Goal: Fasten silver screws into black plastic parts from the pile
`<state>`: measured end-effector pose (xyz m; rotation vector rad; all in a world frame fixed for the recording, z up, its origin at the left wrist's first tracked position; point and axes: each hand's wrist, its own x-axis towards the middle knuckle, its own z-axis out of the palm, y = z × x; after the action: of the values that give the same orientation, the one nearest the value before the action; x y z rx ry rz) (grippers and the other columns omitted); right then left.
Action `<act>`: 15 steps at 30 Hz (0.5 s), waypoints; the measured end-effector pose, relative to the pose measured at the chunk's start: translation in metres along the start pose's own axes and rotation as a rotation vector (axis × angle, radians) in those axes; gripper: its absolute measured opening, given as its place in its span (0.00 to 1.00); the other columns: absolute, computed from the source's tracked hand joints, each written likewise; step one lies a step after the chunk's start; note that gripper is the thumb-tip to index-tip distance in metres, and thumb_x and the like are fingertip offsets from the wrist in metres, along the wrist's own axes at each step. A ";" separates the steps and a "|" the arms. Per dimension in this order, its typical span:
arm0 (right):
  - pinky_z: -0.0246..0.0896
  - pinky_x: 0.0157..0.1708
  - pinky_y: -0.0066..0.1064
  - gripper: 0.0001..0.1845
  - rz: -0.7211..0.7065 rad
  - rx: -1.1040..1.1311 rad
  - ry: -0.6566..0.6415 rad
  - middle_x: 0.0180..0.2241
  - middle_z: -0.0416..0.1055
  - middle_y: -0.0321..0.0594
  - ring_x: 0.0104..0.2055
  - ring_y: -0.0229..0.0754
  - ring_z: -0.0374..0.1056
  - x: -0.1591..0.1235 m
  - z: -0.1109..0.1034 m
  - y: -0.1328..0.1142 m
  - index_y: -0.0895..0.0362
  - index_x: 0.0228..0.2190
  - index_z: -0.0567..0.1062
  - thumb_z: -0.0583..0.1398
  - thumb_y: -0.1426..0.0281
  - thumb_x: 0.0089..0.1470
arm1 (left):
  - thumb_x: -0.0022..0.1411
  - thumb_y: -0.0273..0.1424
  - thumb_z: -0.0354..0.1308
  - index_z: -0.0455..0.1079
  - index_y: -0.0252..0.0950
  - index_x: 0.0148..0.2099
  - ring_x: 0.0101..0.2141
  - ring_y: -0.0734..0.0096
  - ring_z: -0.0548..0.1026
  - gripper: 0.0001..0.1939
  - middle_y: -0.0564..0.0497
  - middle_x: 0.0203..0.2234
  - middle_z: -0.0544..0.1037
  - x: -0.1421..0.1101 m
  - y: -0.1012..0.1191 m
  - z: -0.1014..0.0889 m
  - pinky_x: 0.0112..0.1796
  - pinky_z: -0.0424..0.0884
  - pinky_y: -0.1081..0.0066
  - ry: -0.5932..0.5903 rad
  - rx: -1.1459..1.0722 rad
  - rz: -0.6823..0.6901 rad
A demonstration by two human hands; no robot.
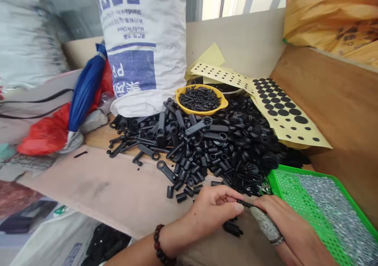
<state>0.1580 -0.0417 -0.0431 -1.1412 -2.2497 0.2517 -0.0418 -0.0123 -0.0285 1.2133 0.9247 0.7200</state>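
My left hand (214, 207) is closed in a pinch on a small black threaded piece (244, 203), thumb and fingertips together. From the right, my right hand (291, 222) reaches to the other end of that piece. Its fingers curl around a grey speckled, wrapped-looking handle (266, 224); the kind of tool cannot be made out. Below the hands lies a black cylindrical part (233, 229) on the work surface. Just beyond my left hand are several short black tubes (181, 197), at the edge of a large heap of black plastic parts (206, 147) with crank-like arms (199, 126).
A yellow basket (224, 103) of small black screw-like pieces stands behind the heap. At the right is a green tray (295, 201) with many small metal pieces. Sheets of black round stickers (283, 106) lean beside a wooden panel (333, 92). A white sack (144, 29) stands at the back.
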 end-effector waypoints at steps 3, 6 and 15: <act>0.63 0.31 0.30 0.12 0.041 0.005 0.033 0.32 0.69 0.39 0.34 0.42 0.66 -0.003 -0.001 0.003 0.54 0.40 0.66 0.50 0.76 0.54 | 0.60 0.30 0.55 0.72 0.33 0.43 0.35 0.66 0.70 0.11 0.46 0.33 0.76 -0.017 0.005 -0.034 0.38 0.65 0.68 0.072 0.655 0.298; 0.62 0.31 0.31 0.15 0.050 0.000 0.028 0.32 0.69 0.39 0.34 0.42 0.66 -0.005 0.000 0.003 0.53 0.40 0.66 0.49 0.78 0.52 | 0.62 0.27 0.52 0.71 0.33 0.40 0.35 0.63 0.68 0.07 0.46 0.33 0.75 -0.032 0.006 -0.062 0.38 0.64 0.65 0.042 1.180 0.364; 0.57 0.34 0.36 0.14 -0.020 0.008 0.061 0.32 0.67 0.41 0.33 0.45 0.63 -0.006 0.020 -0.001 0.55 0.39 0.66 0.48 0.77 0.52 | 0.58 0.26 0.56 0.68 0.34 0.32 0.35 0.61 0.65 0.02 0.46 0.32 0.70 -0.036 -0.029 -0.050 0.33 0.63 0.64 0.080 1.562 0.383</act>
<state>0.1485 -0.0452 -0.0610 -1.1073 -2.2039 0.2152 -0.1033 -0.0277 -0.0543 2.7873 1.3637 0.2116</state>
